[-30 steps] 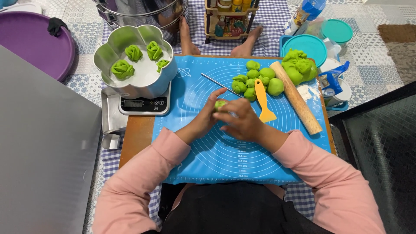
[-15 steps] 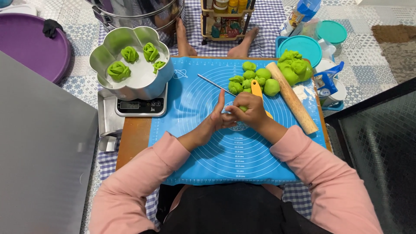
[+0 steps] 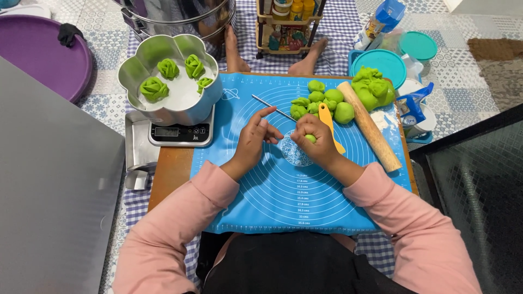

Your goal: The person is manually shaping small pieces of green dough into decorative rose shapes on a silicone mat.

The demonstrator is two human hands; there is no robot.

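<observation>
Right hand [image 3: 321, 144]: grip closed around a small green dough ball [image 3: 310, 138], centre of frame.
Left hand [image 3: 251, 142]: grip loosely open, empty, just beside the ball.
Blue mat [image 3: 283, 196]: beneath both hands.

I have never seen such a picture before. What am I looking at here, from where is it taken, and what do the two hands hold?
There is no machine: a person works with bare hands, and a camera on the head looks down. The right hand holds a small green dough ball; the left hand is beside it, holding nothing that I can see. Under them lies a blue mat. On it are more dough balls, a rolling pin and a yellow scraper. To the left, a flower-shaped tin with shaped dough stands on a kitchen scale.
</observation>
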